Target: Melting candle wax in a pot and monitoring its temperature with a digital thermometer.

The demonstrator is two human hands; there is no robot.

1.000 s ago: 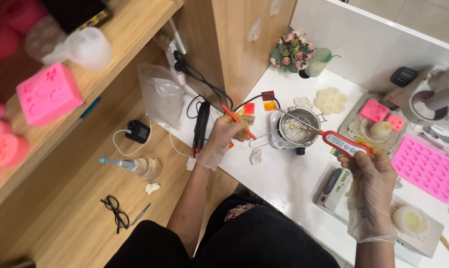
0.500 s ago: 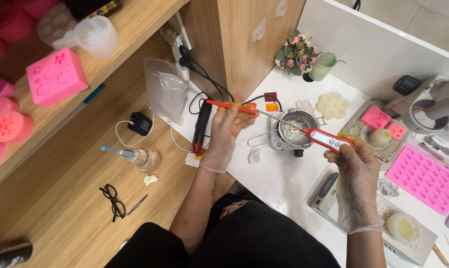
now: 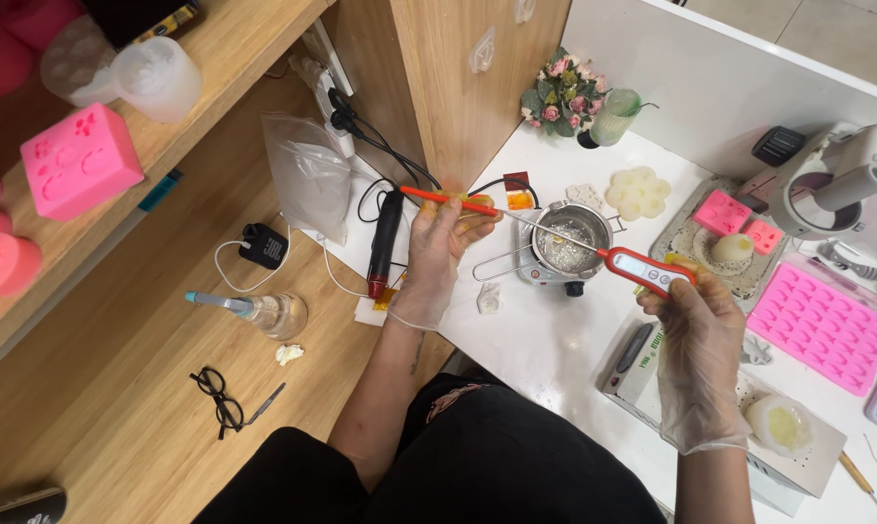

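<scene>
Seen from above, a person in thin clear gloves works at a white desk (image 3: 555, 359) set against a wooden shelf unit. The right hand (image 3: 696, 330) is closed around the red body of a digital probe thermometer (image 3: 647, 271), whose thin metal probe slants down to the left into a small metal melting pot (image 3: 567, 241). The pot sits on a little electric hot plate (image 3: 553, 277) near the middle of the desk, its wire handle pointing left. The left hand (image 3: 437, 250) is closed around a slim orange-red stick (image 3: 448, 201), held level just left of the pot, above it and not dipped in. Inside the pot lies a pale, glistening mass with solid bits that look not yet melted, so the melting seems only partly done. To the right, a pink silicone mould tray (image 3: 825, 325) with many small cavities appears unfilled, which suggests pouring is not yet done; two smaller pink moulds (image 3: 720, 213) rest on a round mat beside a pale egg-shaped piece. A white flower-shaped piece (image 3: 637, 192) lies behind the pot. On the wooden surface to the left are a pair of black glasses (image 3: 217, 396) and a clear bottle (image 3: 264, 312) lying on its side.
</scene>
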